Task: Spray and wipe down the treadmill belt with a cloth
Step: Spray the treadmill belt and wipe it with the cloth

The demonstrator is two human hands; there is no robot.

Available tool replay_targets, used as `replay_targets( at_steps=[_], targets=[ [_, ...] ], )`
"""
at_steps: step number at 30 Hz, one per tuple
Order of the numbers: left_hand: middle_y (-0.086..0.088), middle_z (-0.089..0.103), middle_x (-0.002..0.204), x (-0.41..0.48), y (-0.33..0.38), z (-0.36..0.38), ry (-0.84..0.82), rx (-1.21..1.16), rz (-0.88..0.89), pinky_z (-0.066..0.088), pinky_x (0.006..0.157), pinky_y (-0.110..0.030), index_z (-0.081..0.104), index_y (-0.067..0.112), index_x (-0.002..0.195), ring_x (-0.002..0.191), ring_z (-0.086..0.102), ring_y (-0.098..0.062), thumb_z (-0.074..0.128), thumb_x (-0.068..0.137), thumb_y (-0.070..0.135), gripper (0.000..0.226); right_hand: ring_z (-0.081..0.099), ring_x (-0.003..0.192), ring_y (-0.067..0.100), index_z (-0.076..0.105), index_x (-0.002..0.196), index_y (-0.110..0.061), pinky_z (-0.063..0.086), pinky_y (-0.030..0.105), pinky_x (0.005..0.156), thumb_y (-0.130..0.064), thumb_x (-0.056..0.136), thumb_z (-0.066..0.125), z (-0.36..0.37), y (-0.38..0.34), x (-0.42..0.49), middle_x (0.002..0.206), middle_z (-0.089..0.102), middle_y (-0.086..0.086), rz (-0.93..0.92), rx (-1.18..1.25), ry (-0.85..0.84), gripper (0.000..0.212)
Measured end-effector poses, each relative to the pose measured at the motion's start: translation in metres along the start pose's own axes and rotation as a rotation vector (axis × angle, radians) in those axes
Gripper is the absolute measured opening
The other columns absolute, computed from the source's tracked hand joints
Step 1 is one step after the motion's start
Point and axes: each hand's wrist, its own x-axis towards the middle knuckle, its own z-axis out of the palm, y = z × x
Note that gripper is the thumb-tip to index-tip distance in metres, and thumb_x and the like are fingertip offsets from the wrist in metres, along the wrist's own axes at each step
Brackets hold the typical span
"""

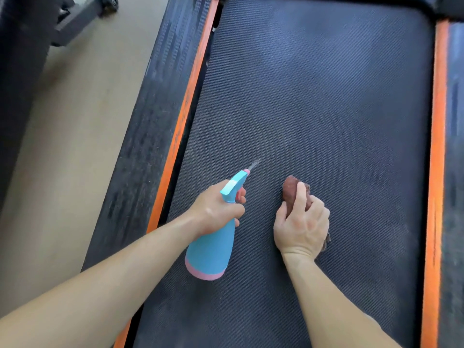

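Observation:
The dark textured treadmill belt fills the middle of the view. My left hand grips the neck of a blue spray bottle with a pink base, fingers on the trigger. A thin jet of mist leaves its nozzle toward the belt's middle. Just to the right, my right hand presses a bunched reddish-brown cloth onto the belt. Most of the cloth is hidden under the palm. A faint paler patch shows on the belt farther up.
Orange strips and black side rails run along both sides of the belt. Tan floor lies to the left. A dark machine base with a wheel stands at the top left. The motor cover edge crosses the top.

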Motion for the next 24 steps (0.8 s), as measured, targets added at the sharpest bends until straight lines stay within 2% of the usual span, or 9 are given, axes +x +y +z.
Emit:
replay_targets(
  at_steps=[2,5,8,10,13,17,19,22,24],
  targets=[
    [0.003,0.069,0.087,-0.002,-0.001,-0.002,0.041,-0.038,-0.018,0.063,0.089,-0.049,0.063,0.019,0.090,0.071,0.078,-0.025,0.065,0.069,0.019,0.021,0.052,0.090,0.038,0.051,0.139,-0.016,0.049,0.048,0.072,-0.037,0.089,0.056,0.000,-0.001,0.001,0.112,0.054,0.019,0.005,0.003,0.006,0.054],
    [0.004,0.065,0.078,-0.005,-0.003,-0.009,0.073,-0.051,-0.033,0.061,0.086,-0.047,0.060,0.019,0.085,0.071,0.080,-0.026,0.063,0.067,0.023,0.019,0.052,0.092,0.038,0.052,0.139,-0.016,0.049,0.049,0.074,-0.039,0.089,0.054,-0.004,-0.001,0.003,0.113,0.054,0.018,-0.017,0.017,-0.002,0.055],
    [0.004,0.072,0.096,-0.006,-0.010,-0.019,0.057,-0.069,-0.024,0.061,0.071,-0.030,0.065,0.018,0.096,0.070,0.078,-0.024,0.066,0.079,0.012,0.018,0.051,0.100,0.037,0.050,0.142,-0.018,0.049,0.049,0.084,-0.044,0.090,0.052,-0.002,-0.015,0.035,0.120,0.052,0.016,-0.072,0.054,-0.060,0.058],
    [0.008,0.073,0.112,-0.006,-0.016,-0.028,0.054,-0.094,-0.005,0.056,0.063,-0.019,0.067,0.028,0.103,0.070,0.078,-0.023,0.065,0.082,0.007,0.029,0.050,0.104,0.036,0.049,0.143,-0.020,0.047,0.048,0.089,-0.049,0.093,0.052,0.009,-0.036,0.085,0.123,0.050,0.015,-0.108,0.084,-0.093,0.058],
    [0.007,0.071,0.118,-0.006,-0.030,-0.037,0.106,-0.193,0.037,0.064,0.078,-0.032,0.068,0.048,0.113,0.082,0.075,-0.018,0.065,0.078,0.006,0.055,0.047,0.114,0.037,0.043,0.146,-0.025,0.042,0.047,0.097,-0.055,0.097,0.049,0.027,-0.072,0.177,0.132,0.044,0.016,-0.126,0.067,-0.173,0.058],
    [-0.001,0.071,0.120,-0.011,-0.042,-0.046,0.147,-0.310,0.035,0.064,0.073,-0.030,0.066,0.050,0.123,0.100,0.069,-0.022,0.059,0.063,0.014,0.070,0.046,0.114,0.037,0.043,0.143,-0.025,0.045,0.048,0.095,-0.054,0.099,0.045,0.037,-0.097,0.204,0.131,0.045,0.016,-0.111,0.037,-0.202,0.053],
    [-0.001,0.071,0.121,-0.013,-0.043,-0.048,0.133,-0.295,0.027,0.064,0.075,-0.032,0.065,0.050,0.128,0.095,0.073,-0.027,0.061,0.065,0.013,0.072,0.048,0.102,0.036,0.048,0.137,-0.023,0.048,0.048,0.084,-0.051,0.096,0.047,0.031,-0.098,0.149,0.119,0.049,0.015,-0.214,0.035,-0.179,0.049],
    [0.000,0.071,0.122,-0.012,-0.036,-0.049,0.134,-0.284,0.003,0.057,0.065,-0.020,0.066,0.043,0.125,0.083,0.077,-0.030,0.065,0.078,0.005,0.060,0.049,0.092,0.034,0.053,0.134,-0.021,0.048,0.047,0.076,-0.048,0.094,0.051,0.016,-0.087,0.059,0.110,0.052,0.014,-0.550,0.061,-0.278,0.049],
    [0.003,0.072,0.121,-0.008,-0.032,-0.048,0.130,-0.270,-0.010,0.055,0.063,-0.019,0.067,0.044,0.121,0.085,0.078,-0.036,0.064,0.073,0.011,0.059,0.050,0.090,0.034,0.053,0.135,-0.024,0.049,0.047,0.075,-0.048,0.093,0.052,0.019,-0.077,0.065,0.108,0.053,0.012,-0.733,0.096,-0.315,0.048]
  ],
)
